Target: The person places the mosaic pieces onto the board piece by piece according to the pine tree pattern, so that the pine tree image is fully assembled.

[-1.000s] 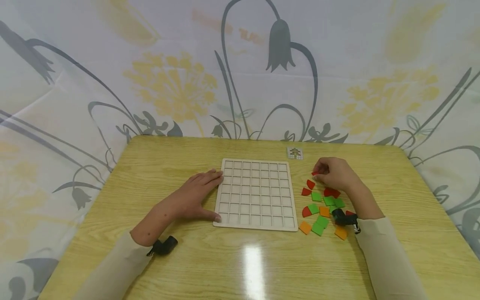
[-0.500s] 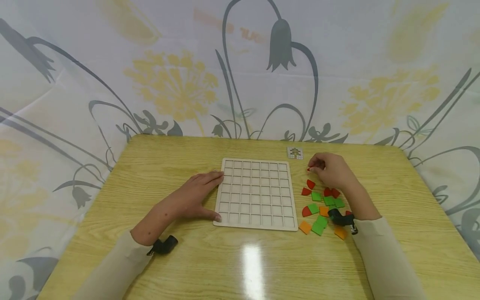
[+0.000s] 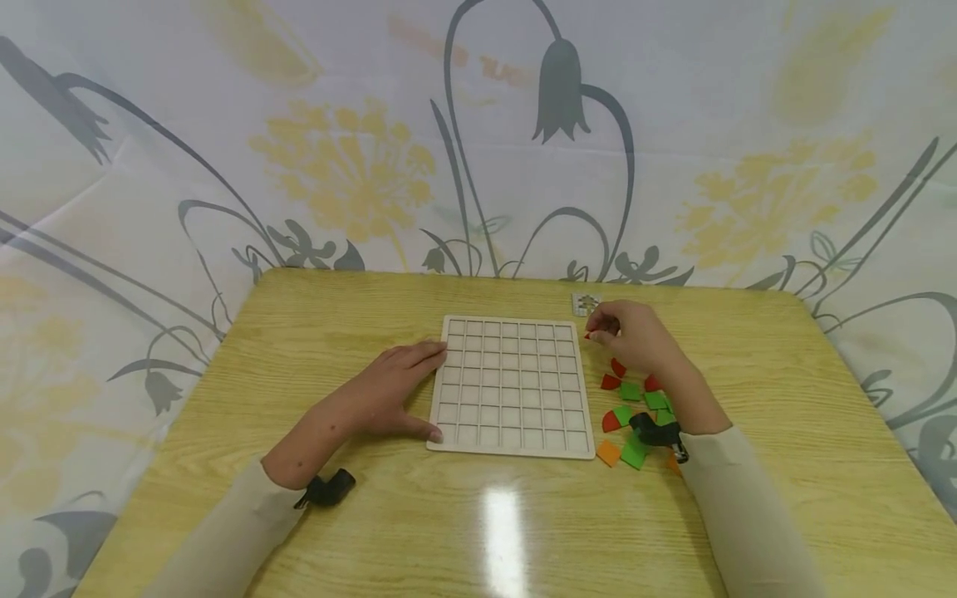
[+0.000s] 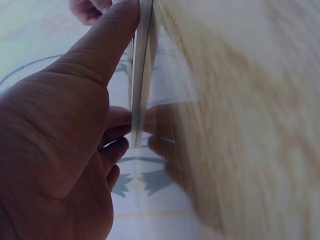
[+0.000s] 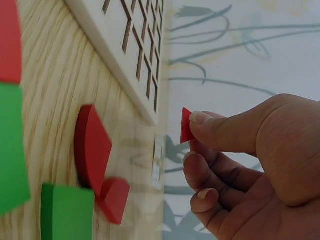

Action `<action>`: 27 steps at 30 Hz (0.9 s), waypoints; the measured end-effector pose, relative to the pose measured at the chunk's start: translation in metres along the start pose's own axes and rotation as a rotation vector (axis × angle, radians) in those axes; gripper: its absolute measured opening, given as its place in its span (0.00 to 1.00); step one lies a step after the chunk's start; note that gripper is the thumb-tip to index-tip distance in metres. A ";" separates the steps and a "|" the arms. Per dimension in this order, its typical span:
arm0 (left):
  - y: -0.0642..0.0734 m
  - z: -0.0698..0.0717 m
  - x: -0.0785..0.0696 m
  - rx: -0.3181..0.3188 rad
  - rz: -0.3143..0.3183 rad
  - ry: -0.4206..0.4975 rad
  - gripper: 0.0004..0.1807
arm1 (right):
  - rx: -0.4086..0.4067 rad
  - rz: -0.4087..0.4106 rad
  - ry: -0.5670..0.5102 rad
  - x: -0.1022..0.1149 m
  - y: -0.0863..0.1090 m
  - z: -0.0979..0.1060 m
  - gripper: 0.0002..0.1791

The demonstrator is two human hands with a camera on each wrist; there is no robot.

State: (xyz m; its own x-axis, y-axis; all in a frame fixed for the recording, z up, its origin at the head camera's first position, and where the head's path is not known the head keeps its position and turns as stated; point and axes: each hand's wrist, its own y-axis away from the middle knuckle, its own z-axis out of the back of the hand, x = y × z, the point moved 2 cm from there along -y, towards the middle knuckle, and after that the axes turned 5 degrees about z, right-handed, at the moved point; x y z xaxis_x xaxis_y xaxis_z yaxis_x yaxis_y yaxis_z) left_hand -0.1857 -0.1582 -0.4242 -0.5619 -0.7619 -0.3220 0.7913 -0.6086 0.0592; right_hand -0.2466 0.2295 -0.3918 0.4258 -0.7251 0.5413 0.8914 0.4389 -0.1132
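A pale wooden grid board (image 3: 512, 376) lies on the table, its square cells bare. My left hand (image 3: 385, 394) rests along its left edge with fingers stretched out, the thumb at the near corner. The left wrist view shows the thumb and fingertips touching the board's edge (image 4: 141, 75). Beside the board's far right corner, my right hand (image 3: 631, 332) pinches a small red tile (image 5: 186, 125) between thumb and forefinger, above the table. The tile's other side is hidden by the fingers.
Loose red tiles (image 3: 610, 422), green tiles (image 3: 633, 453) and orange tiles (image 3: 609, 453) lie right of the board, some beneath the right forearm. A small patterned card (image 3: 581, 306) lies beyond the board's far right corner. A flowered cloth (image 3: 478, 166) hangs behind the table.
My right hand has moved left with the red tile, from above the loose tiles to the board's far right corner, and now partly covers the card. The left hand stays put.
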 end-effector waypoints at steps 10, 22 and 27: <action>0.000 -0.004 0.001 0.000 -0.002 -0.004 0.67 | -0.004 0.036 -0.051 0.019 -0.021 -0.017 0.05; 0.001 -0.001 0.000 -0.002 -0.008 -0.003 0.67 | -0.007 0.057 -0.092 0.041 -0.047 -0.038 0.04; 0.000 -0.001 -0.001 -0.004 -0.009 0.004 0.67 | -0.007 0.044 -0.103 0.049 -0.056 -0.046 0.05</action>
State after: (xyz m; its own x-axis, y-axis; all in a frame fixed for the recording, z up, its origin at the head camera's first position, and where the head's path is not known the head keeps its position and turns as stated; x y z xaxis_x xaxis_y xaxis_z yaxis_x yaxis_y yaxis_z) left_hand -0.1848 -0.1575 -0.4248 -0.5683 -0.7555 -0.3260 0.7870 -0.6147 0.0524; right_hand -0.2689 0.1451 -0.3976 0.4465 -0.6465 0.6186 0.8734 0.4651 -0.1443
